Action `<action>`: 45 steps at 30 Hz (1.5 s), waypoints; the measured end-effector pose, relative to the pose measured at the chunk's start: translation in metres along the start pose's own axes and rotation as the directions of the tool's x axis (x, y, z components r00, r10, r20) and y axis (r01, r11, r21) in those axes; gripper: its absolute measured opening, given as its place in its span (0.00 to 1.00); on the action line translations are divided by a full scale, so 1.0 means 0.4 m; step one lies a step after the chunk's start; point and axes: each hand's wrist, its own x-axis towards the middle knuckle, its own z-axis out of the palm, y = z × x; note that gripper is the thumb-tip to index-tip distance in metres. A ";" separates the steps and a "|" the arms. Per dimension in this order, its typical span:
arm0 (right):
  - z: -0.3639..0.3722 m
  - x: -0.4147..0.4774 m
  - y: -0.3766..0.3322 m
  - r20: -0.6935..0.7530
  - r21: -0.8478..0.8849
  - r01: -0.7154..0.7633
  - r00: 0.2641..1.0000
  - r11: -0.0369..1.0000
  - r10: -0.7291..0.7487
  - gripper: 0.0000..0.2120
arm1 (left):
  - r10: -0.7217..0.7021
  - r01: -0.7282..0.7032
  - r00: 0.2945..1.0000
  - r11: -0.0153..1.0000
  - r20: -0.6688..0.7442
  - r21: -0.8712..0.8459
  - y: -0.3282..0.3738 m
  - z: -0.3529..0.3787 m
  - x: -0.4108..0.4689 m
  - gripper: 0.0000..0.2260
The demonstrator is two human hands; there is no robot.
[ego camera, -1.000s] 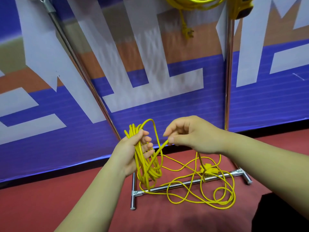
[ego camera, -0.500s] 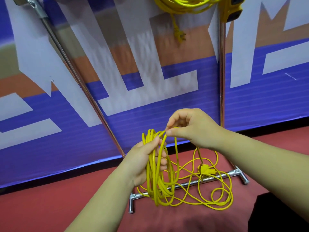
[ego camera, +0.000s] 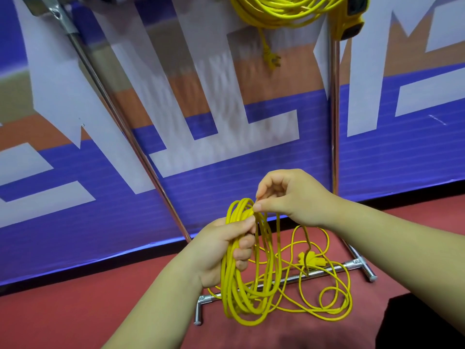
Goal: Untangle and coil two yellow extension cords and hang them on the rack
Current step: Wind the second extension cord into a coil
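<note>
Now another turn of cord reaches the coil [ego camera: 241, 293]. A second ago the right hand [ego camera: 289, 197] was holding a strand out to the side of the bundle. It has since carried that strand in and up to the top of the loops, where the left hand [ego camera: 221, 250] can take it. The coil hangs fuller than it did, and the slack on the floor [ego camera: 75, 311] looks a little thinner.

That puts the second cord partly gathered. Several loose loops [ego camera: 327, 298] lie across the rack's base bar [ego camera: 352, 265], along with a yellow connector [ego camera: 310, 258], so more turns seem to be needed before hanging. The first cord [ego camera: 281, 8] is already draped over the top of the rack, with its plug [ego camera: 271, 59] dangling and a yellow socket block [ego camera: 349, 18] beside the upright pole [ego camera: 334, 122].

The left hand grasps the bundle with fingers curled round the strands and the thumb laid across the upper part, and the loops hang below the palm. The right hand sits just above it, palm down and wrist bent, with thumb and forefinger pinching one strand at the crown of the coil. Its other fingers are tucked. The two hands nearly touch, and both forearms reach forward from the lower edge of the view.
</note>
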 end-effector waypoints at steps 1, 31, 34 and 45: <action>0.001 0.000 0.000 0.003 -0.011 -0.008 1.000 1.000 0.008 0.11 | -0.004 0.004 1.000 1.000 -0.014 0.016 0.001 0.001 -0.002 0.08; 0.059 0.004 0.042 0.163 0.089 -0.244 0.960 0.966 0.227 0.07 | 0.276 -0.392 0.832 0.906 -0.482 -0.159 0.030 -0.185 0.014 0.06; 0.063 0.008 0.023 0.062 0.189 -0.221 0.975 0.957 0.213 0.08 | 0.244 -0.289 0.837 0.957 -0.489 -0.018 -0.013 -0.156 0.037 0.06; 0.046 0.011 -0.018 -0.099 0.392 -0.203 0.960 0.897 0.261 0.09 | 0.134 -0.145 0.938 0.989 -0.320 -0.008 -0.081 -0.031 0.090 0.10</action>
